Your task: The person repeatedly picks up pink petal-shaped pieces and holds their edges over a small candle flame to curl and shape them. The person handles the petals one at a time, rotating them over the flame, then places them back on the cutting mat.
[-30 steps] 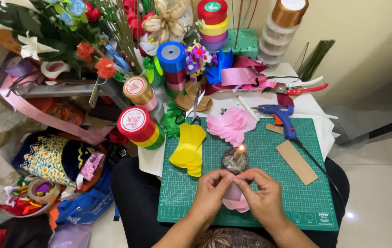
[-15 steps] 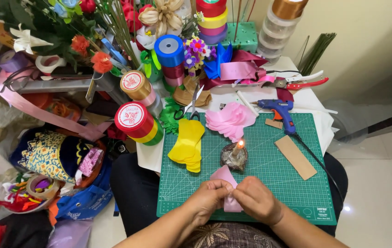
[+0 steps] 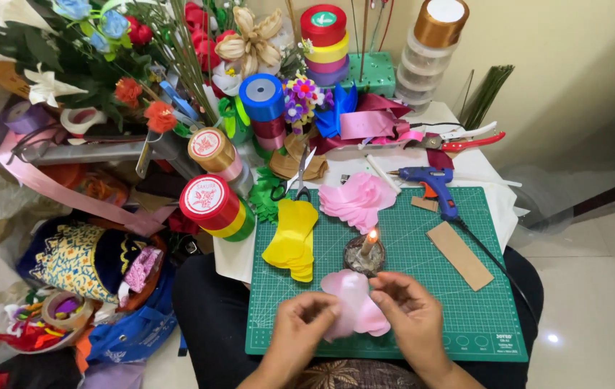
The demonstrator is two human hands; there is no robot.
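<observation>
A green gridded cutting mat point(image 3: 466, 302) lies across the person's lap, carrying stacks of yellow fabric petals point(image 3: 293, 238) and pink fabric petals point(image 3: 358, 200), a blue glue gun point(image 3: 430, 184) and a small lit candle in a dish point(image 3: 365, 252). Just below that flame, the left hand point(image 3: 300, 335) and right hand point(image 3: 408, 324) each pinch an edge of a pale pink fabric petal piece point(image 3: 354, 306). With the flame so near, the thin fabric could scorch, or fingertips burn, should it tilt closer.

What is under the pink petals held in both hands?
The green cutting mat lies under the pink petals, which the left hand and right hand hold. The mat directly beneath is covered.
</observation>
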